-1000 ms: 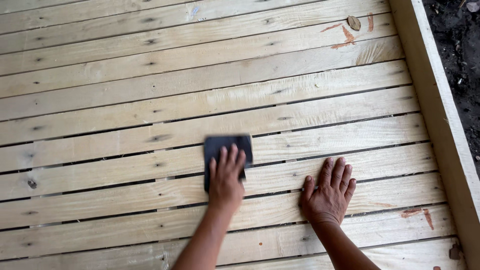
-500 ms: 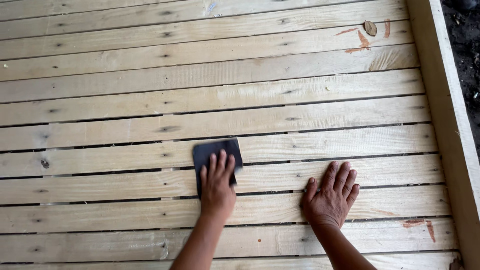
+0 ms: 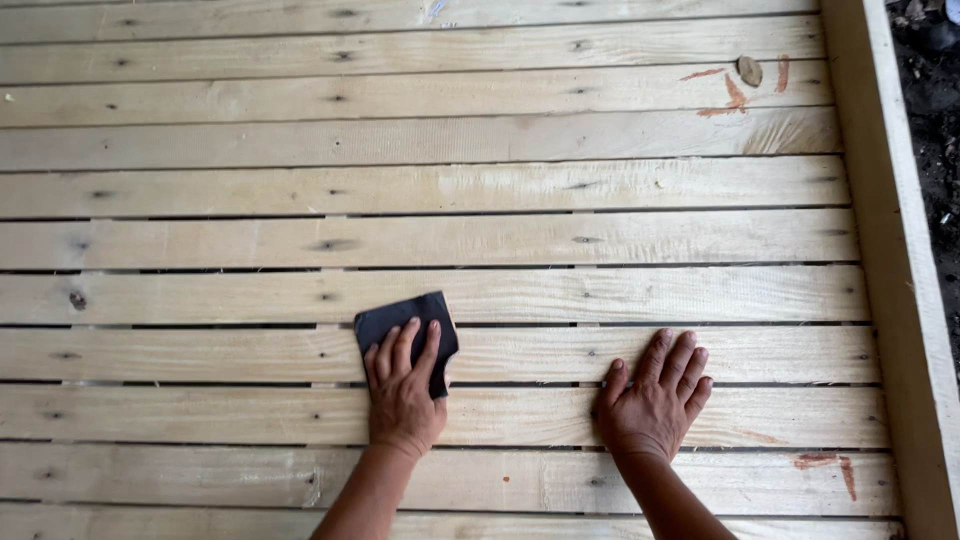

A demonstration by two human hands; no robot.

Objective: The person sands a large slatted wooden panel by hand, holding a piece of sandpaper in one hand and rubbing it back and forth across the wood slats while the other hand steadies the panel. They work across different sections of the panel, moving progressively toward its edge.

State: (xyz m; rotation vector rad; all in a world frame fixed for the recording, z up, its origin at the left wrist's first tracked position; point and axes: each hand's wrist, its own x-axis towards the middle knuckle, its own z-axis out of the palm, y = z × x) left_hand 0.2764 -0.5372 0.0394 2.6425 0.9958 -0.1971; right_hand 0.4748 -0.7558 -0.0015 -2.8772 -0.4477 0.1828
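A dark square sheet of sandpaper (image 3: 397,318) lies flat on a pale wooden slat surface (image 3: 500,240). My left hand (image 3: 403,385) presses down on it with the fingers spread over its near half. My right hand (image 3: 655,400) rests palm down and empty on the slats, a short way to the right of the sandpaper, fingers slightly apart. Both forearms come in from the bottom edge of the view.
A raised wooden side rail (image 3: 880,230) borders the slats on the right, with dark soil (image 3: 935,110) beyond it. Reddish marks and a small brown knot (image 3: 748,70) sit at the far right of an upper slat. Narrow gaps run between the boards.
My left hand has slid the sandpaper leftward and a little nearer along the slats. My right hand has stayed planted in about the same place.
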